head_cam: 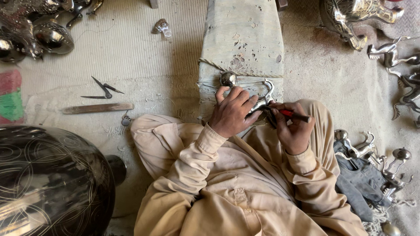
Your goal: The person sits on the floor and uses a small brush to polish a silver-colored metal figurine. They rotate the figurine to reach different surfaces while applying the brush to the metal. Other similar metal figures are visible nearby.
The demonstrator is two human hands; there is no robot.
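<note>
Head view: a seated person works a small silvery casting against the near end of a long, pitted work block [243,41]; all places below are given relative to that block.
Left hand [233,112]: at the near end of the block, fingers curled together and clamped on the metal handle piece [264,98], pressing it down onto the block's edge.
Metal handle piece: curved and polished, with a round knob [228,78] showing just beyond the fingertips; it lies on the near end of the block, partly hidden under the hand.
Right hand [295,130]: just to the near right of the block, fingers closed around a red-handled tool [288,114], whose dark tip meets the piece close to the left fingers.
Compass dividers [103,89]: well to the left of the block, on the mat, beside a flat wooden stick [97,108].
Engraved dark vessel [50,179]: far to the near left of the block.
Silver figurines [402,70]: to the right of the block, scattered.
Risk, slip: the tip could skid off the smooth curved metal and strike the holding fingers, since these sit right beside it.
Risk, shift: the piece could roll on its rounded form if the hold loosens, marring the surface.
</note>
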